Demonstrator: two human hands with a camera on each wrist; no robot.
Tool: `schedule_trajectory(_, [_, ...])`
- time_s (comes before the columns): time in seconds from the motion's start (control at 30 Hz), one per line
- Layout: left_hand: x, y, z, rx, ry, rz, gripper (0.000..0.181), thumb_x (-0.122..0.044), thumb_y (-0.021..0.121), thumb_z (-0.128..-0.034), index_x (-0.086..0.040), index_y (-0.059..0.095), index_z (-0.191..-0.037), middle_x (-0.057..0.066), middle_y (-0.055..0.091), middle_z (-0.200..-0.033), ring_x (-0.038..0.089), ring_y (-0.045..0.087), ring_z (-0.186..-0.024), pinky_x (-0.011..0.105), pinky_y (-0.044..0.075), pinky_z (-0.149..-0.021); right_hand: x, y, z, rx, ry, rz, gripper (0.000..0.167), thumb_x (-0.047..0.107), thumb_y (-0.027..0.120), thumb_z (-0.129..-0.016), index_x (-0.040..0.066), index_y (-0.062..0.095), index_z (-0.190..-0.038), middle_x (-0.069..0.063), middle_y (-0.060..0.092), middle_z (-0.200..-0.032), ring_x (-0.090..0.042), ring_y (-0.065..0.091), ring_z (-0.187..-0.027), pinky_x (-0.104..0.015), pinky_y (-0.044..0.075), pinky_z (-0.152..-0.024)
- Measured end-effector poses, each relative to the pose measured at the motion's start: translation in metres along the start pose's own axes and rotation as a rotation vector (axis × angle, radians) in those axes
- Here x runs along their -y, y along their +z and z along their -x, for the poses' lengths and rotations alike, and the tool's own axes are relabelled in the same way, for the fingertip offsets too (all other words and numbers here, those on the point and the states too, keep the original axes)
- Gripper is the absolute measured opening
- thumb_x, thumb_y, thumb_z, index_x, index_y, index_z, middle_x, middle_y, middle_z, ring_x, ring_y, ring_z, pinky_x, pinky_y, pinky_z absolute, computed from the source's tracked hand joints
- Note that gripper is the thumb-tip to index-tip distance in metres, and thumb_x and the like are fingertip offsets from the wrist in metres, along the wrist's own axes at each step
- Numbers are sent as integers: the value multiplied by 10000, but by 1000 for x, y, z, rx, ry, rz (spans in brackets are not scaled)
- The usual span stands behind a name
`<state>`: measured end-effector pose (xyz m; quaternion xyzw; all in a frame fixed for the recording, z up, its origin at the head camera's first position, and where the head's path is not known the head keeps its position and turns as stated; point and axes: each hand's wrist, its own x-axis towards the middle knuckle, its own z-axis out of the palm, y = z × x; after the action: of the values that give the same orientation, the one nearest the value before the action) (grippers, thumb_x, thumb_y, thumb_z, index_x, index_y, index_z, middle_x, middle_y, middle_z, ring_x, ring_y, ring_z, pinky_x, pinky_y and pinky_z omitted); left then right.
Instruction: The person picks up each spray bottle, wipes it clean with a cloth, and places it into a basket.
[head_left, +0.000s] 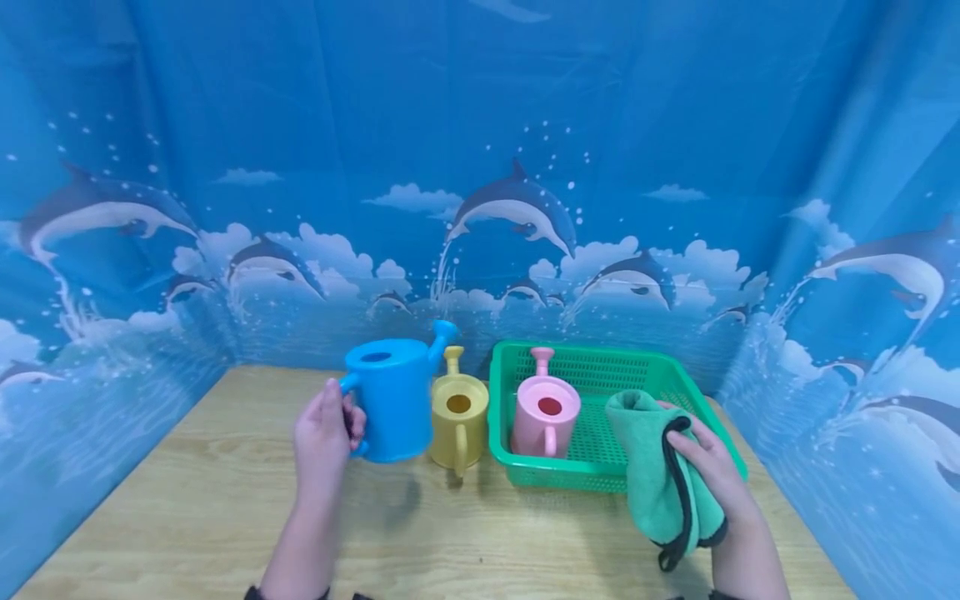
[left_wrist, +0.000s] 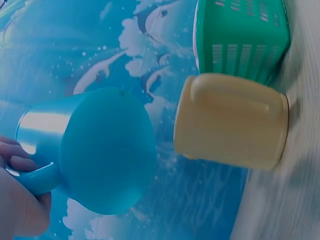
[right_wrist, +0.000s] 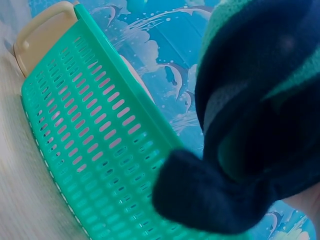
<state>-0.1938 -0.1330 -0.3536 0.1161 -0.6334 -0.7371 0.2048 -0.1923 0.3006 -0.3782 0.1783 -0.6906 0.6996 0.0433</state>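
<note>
My left hand (head_left: 327,429) grips the handle of a blue watering can (head_left: 392,404), held up off the table with its spout toward the right. In the left wrist view the can's flat base (left_wrist: 107,152) faces the camera. A folded green cloth (head_left: 651,475) with black edging is in my right hand (head_left: 708,467), thumb on its near side, above the front right of a green basket (head_left: 555,473). Inside that basket stands a pink watering can (head_left: 536,421). Between the blue can and the basket, a yellow watering can (head_left: 442,433) stands upright on the table.
The wooden table (head_left: 217,492) runs back to a blue curtain (head_left: 390,150) printed with dolphins, which also closes off both sides. The basket's slotted wall (right_wrist: 85,115) rises beside the yellow can.
</note>
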Motion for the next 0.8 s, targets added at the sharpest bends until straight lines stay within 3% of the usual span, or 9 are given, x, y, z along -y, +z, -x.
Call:
schedule_trajectory(0.1, [-2,5,6,29,17,-23,462,-417,453,-1011,-111,495,-669,-53,499,-512,57,425,-428,185,369,-432,0,1,-1,-27,-4,22,422,56,374,-1027,349,607,-1222,228,580,-1245,61,547,-1102,-124,475,-858])
schedule_trajectory(0.37, [-3,18,22,105,63,72,430,-365,463,-1019,-90,467,-689,-22,432,-538,112,393,-489,229,335,-492,0,3,-3,-51,-60,34,447,31,365,-1022,348,600,-1233,234,581,-1247,83,529,-1121,-99,453,-874])
schedule_trajectory(0.7, [3,33,39,342,38,194,392,-310,387,-1045,-113,410,-706,-61,319,-569,52,310,-476,178,265,-488,2,9,-7,-121,-43,42,420,56,394,-1021,360,611,-1213,254,562,-1232,82,506,-1115,-89,433,-874])
schedule_trajectory(0.8, [5,37,44,402,-9,225,388,-335,381,-1046,-118,403,-725,-65,310,-575,49,308,-477,174,264,-493,8,15,-5,-179,-25,42,398,71,431,-1016,354,615,-1227,265,543,-1244,83,486,-1124,-81,428,-869])
